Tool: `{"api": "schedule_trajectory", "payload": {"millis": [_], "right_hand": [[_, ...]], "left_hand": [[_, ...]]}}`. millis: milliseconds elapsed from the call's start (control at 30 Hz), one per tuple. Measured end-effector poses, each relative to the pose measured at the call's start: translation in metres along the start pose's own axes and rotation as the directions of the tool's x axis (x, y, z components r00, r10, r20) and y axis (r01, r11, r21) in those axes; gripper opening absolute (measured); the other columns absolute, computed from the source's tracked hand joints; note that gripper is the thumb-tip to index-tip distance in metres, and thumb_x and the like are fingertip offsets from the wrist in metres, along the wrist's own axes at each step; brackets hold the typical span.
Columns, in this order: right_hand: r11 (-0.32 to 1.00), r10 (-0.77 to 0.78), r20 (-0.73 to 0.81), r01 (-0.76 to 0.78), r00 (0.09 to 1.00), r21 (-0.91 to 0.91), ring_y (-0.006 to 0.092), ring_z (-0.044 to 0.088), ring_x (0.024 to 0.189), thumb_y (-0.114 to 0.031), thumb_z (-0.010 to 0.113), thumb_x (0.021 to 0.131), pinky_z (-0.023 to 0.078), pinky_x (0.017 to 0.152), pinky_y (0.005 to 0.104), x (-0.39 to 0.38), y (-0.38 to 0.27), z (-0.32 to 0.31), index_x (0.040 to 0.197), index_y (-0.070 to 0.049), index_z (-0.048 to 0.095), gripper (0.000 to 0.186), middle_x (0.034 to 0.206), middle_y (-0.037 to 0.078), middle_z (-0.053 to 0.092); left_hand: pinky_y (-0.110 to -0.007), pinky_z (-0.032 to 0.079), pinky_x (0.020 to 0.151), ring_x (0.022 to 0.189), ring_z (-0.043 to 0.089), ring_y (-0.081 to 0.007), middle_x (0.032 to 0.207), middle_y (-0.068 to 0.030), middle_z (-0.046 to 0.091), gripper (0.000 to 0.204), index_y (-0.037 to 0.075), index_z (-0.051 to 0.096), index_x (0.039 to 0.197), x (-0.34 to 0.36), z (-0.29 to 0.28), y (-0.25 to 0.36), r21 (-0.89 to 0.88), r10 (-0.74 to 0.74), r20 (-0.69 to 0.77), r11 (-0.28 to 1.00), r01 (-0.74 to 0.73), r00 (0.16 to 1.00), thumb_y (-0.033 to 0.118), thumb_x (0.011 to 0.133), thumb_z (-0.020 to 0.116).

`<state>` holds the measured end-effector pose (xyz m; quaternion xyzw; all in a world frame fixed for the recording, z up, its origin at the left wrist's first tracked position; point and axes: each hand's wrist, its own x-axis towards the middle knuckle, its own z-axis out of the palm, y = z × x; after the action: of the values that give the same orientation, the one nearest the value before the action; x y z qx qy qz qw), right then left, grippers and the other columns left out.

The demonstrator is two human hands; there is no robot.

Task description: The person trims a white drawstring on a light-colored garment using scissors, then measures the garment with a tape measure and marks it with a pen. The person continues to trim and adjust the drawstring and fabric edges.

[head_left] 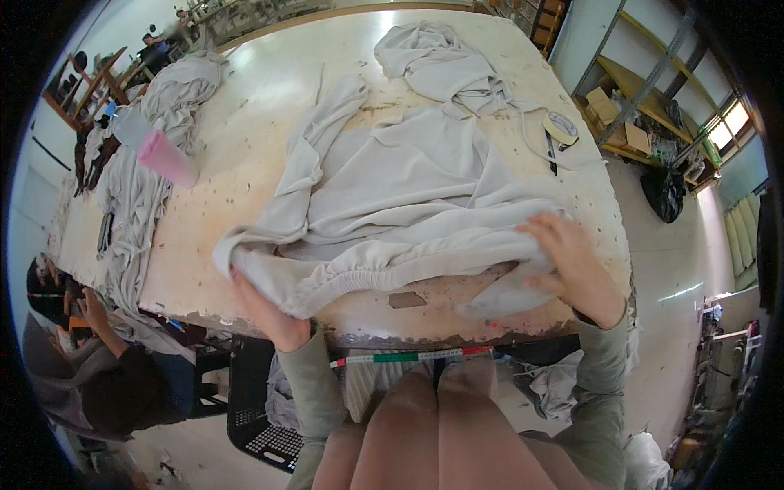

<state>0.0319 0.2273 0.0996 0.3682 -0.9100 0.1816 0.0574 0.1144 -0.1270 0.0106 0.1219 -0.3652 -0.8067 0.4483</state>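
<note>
Both grips, left hand [269,314] and right hand [572,265], closed on pale grey fleece garment [392,204], elastic hem between, spread across worn cream table [245,139].

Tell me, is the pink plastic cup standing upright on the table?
No, the pink plastic cup lies tipped on its side on the pale worn table, beside a heap of light grey cloth.

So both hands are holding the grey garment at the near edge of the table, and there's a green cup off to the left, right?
Not quite. In the head view the cup is pink, not green. Otherwise yes: the left hand and right hand grip the grey garment at the table's near edge.
</note>
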Motion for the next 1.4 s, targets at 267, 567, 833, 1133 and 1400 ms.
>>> {"api": "schedule_trajectory", "payload": {"millis": [267,567,833,1133,1400], "right_hand": [[0.910,-0.164,-0.229,0.237,0.960,0.341,0.0267,0.057,0.102,-0.005,0.070,0.068,0.046,0.083,0.0349,0.066,-0.048,0.035,0.116,-0.009,0.055,0.050,0.120,0.014,0.054],[0.847,-0.178,-0.919,-0.419,0.352,-0.325,0.0244,0.060,0.080,0.002,0.056,0.071,0.048,0.073,0.0329,0.047,0.012,-0.068,0.093,-0.003,0.065,0.024,0.083,0.010,0.062],[0.933,0.031,-0.937,-0.346,0.348,-0.098,0.0157,0.058,0.075,0.005,0.055,0.072,0.046,0.072,0.0250,-0.018,0.069,-0.104,0.099,-0.003,0.066,0.030,0.080,0.005,0.061],[0.646,0.638,-0.142,-0.425,0.757,0.634,0.0132,0.060,0.075,-0.007,0.072,0.063,0.049,0.072,0.0279,-0.147,0.148,-0.127,0.087,-0.002,0.067,0.025,0.079,0.004,0.063],[0.663,0.539,0.054,-0.463,0.840,0.588,0.0140,0.058,0.089,-0.007,0.079,0.058,0.046,0.084,0.0302,-0.102,0.146,-0.061,0.075,-0.001,0.067,0.022,0.121,0.008,0.056]], "left_hand": [[-0.031,0.049,0.075,0.090,0.063,-0.0196,0.101,-0.0167,0.062,0.044,0.004,0.051,0.119,-0.059,0.102,0.013,0.704,-0.510,0.691,0.635,-0.317,0.512,0.003,0.077,0.064],[-0.040,0.048,0.065,0.077,0.060,-0.0322,0.095,-0.0105,0.055,0.037,0.009,0.060,0.096,0.035,0.122,-0.020,0.637,-0.138,0.771,0.140,-0.758,0.622,-0.006,0.062,0.057],[-0.032,0.046,0.061,0.074,0.060,-0.0213,0.096,-0.0044,0.060,0.027,0.012,0.061,0.095,0.164,0.127,0.032,0.645,0.440,0.677,0.033,-0.764,0.590,0.001,0.071,0.062],[-0.027,0.045,0.070,0.075,0.056,-0.0118,0.083,-0.0074,0.064,0.043,-0.001,0.061,0.102,0.154,0.026,0.102,0.763,-0.719,0.602,0.392,-0.513,0.347,0.007,0.063,0.077],[-0.038,0.048,0.082,0.094,0.063,-0.0310,0.095,-0.0202,0.065,0.056,-0.002,0.056,0.118,0.080,-0.014,0.058,0.734,-0.556,0.635,0.218,-0.644,0.536,0.016,0.068,0.075]]}}
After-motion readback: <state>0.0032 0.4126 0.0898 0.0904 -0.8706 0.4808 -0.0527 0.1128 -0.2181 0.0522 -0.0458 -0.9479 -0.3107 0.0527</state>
